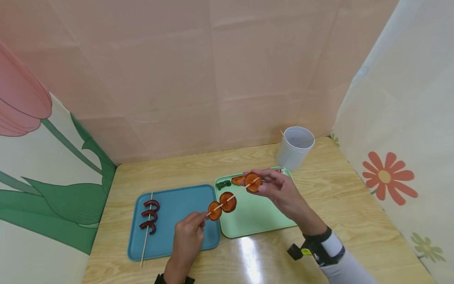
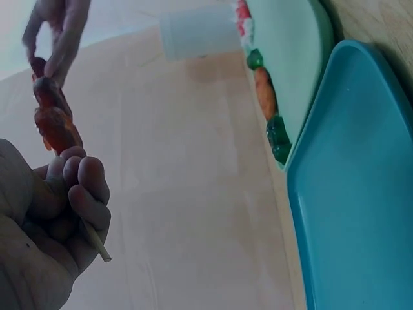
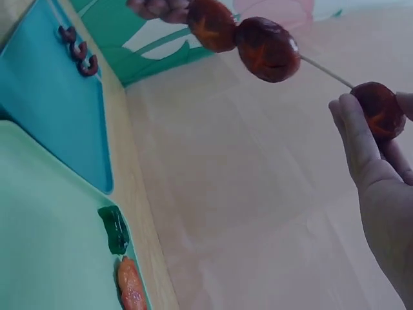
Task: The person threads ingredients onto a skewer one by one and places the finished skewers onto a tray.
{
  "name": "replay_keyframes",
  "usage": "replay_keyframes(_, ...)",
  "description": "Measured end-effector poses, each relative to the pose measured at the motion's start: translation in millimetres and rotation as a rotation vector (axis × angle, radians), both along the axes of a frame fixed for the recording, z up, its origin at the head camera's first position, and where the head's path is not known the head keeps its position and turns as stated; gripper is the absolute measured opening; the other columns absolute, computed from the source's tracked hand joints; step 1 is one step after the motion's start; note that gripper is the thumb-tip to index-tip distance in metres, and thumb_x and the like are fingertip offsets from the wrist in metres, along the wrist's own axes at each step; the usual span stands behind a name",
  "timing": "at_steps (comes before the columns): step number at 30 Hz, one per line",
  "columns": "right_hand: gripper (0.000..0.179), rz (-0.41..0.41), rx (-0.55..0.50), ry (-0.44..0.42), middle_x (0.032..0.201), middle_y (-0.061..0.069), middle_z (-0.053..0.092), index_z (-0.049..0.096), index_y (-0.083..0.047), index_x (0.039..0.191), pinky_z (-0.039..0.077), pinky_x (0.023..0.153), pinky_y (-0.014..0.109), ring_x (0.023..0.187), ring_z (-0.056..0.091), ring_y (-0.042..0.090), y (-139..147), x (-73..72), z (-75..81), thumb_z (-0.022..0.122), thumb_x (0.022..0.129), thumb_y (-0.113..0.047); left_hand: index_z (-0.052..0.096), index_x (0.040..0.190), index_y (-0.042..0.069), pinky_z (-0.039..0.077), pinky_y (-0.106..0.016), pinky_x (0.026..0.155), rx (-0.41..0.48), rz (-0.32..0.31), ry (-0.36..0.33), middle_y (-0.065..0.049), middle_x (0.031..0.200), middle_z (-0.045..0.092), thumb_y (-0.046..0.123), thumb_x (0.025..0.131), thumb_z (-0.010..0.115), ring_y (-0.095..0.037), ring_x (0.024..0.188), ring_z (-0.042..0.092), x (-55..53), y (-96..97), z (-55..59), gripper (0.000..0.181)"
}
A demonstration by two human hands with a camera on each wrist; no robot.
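Closest in, the left hand (image 1: 188,232) has its fingers curled firmly around the low end of a skewer (image 3: 327,72), the butt poking out below the fist. Just beyond, two round brown pieces (image 1: 227,202) sit side by side on the stick, a bare stretch after them, and there at the far end the right hand (image 1: 278,187) pinches a third piece (image 1: 253,182) between thumb and fingers! Whether the point is clean through is hard to call; that hand covers part of it. The sound play here: hold the stick steady, grip the third piece by its rim, fingertips off the line of the point, and slide it straight down, no twisting, lest it split. All of this is up in the air above the blue tray (image 1: 184,205) and the green tray (image 1: 255,219), edges butting together below. Good open room over both middles; on the left, a loaded skewer (image 1: 149,215) overhangs the blue rim. Out back, the white cup (image 1: 291,154) stands just behind the green corner, near the wall sheet (image 1: 213,79), so swing wide of it!
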State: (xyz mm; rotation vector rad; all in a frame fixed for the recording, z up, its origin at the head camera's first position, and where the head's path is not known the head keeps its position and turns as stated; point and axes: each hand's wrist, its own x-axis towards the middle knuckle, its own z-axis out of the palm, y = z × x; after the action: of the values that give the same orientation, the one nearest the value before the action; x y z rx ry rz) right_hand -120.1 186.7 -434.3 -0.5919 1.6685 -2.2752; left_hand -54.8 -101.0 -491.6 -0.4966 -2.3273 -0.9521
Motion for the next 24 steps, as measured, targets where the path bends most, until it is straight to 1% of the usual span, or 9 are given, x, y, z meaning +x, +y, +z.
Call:
replay_keyframes(4,0.031,-0.036,0.118,0.009,0.126,-0.003,0.072,0.065,-0.004,0.128,0.060,0.093,0.029,0.113,0.072,0.013,-8.2,5.7,-4.1,0.063,0.098,0.002,0.080,0.086,0.000,0.047,-0.007,0.050,0.009,-0.032,0.039,-0.004,0.068,0.068,-0.036,0.060,0.055,-0.003,0.056,0.059,-1.6,2.5,1.8,0.051)
replay_keyframes(7,0.033,-0.043,0.156,0.015,0.125,-0.005,0.073,0.063,0.000,0.131,0.060,0.093,0.028,0.114,0.071,0.012,-14.1,8.3,-5.3,0.064,0.098,0.002,0.080,0.088,-0.001,0.047,-0.008,0.050,0.009,-0.044,0.063,-0.004,0.069,0.067,-0.036,0.058,0.053,-0.005,0.056,0.060,-3.0,3.8,3.5,0.053)
replay_keyframes(9,0.033,-0.056,0.158,0.018,0.126,-0.006,0.072,0.062,0.003,0.130,0.060,0.093,0.028,0.114,0.071,0.012,-16.3,9.0,-4.3,0.064,0.098,0.001,0.080,0.087,-0.001,0.047,-0.008,0.050,0.003,-0.030,0.068,-0.003,0.069,0.067,-0.036,0.057,0.053,-0.005,0.056,0.060,-3.3,4.0,4.2,0.053)
replay_keyframes(12,0.033,-0.052,0.170,0.002,0.126,-0.005,0.072,0.060,0.006,0.130,0.060,0.093,0.029,0.114,0.071,0.012,-18.1,8.7,-2.8,0.065,0.098,-0.001,0.080,0.086,-0.001,0.047,-0.008,0.049,-0.004,-0.011,0.062,-0.003,0.068,0.068,-0.035,0.056,0.053,-0.005,0.055,0.060,-2.8,3.2,3.8,0.053)
replay_keyframes(15,0.038,-0.053,0.226,-0.001,0.128,0.000,0.072,0.058,0.006,0.134,0.060,0.094,0.029,0.114,0.071,0.012,-19.0,6.9,-3.4,0.066,0.099,-0.006,0.080,0.086,-0.001,0.048,-0.009,0.049,-0.017,0.013,0.042,-0.004,0.069,0.069,-0.034,0.057,0.053,-0.005,0.056,0.062,-2.0,1.1,2.0,0.051)
replay_keyframes(17,0.045,-0.068,0.274,-0.001,0.131,0.007,0.070,0.054,0.003,0.141,0.059,0.095,0.029,0.115,0.071,0.013,-18.4,4.6,-5.8,0.066,0.100,-0.011,0.079,0.086,-0.002,0.049,-0.011,0.049,-0.046,0.051,0.015,-0.005,0.071,0.071,-0.033,0.059,0.054,-0.006,0.056,0.063,-1.4,-1.6,0.0,0.048)
replay_keyframes(19,0.049,-0.103,0.325,0.001,0.136,0.013,0.067,0.050,0.000,0.146,0.060,0.095,0.029,0.115,0.071,0.014,-15.6,1.9,-9.5,0.065,0.101,-0.015,0.079,0.086,-0.002,0.051,-0.014,0.049,-0.076,0.107,-0.041,-0.006,0.073,0.072,-0.031,0.062,0.057,-0.008,0.058,0.065,-0.4,-5.7,-2.8,0.044)
replay_keyframes(21,0.050,-0.144,0.369,-0.005,0.139,0.018,0.064,0.048,-0.004,0.149,0.060,0.094,0.029,0.114,0.071,0.015,-10.2,-0.5,-14.2,0.062,0.103,-0.018,0.078,0.085,-0.002,0.053,-0.019,0.049,-0.106,0.177,-0.118,-0.007,0.074,0.073,-0.029,0.067,0.062,-0.011,0.060,0.068,1.2,-11.8,-6.2,0.037)
replay_keyframes(24,0.047,-0.198,0.426,-0.015,0.139,0.021,0.064,0.050,-0.006,0.147,0.060,0.090,0.029,0.109,0.072,0.017,0.8,-3.1,-20.0,0.061,0.104,-0.022,0.078,0.086,-0.001,0.056,-0.026,0.051,-0.131,0.286,-0.266,-0.008,0.074,0.073,-0.023,0.073,0.070,-0.016,0.063,0.070,4.1,-23.5,-10.9,0.026)
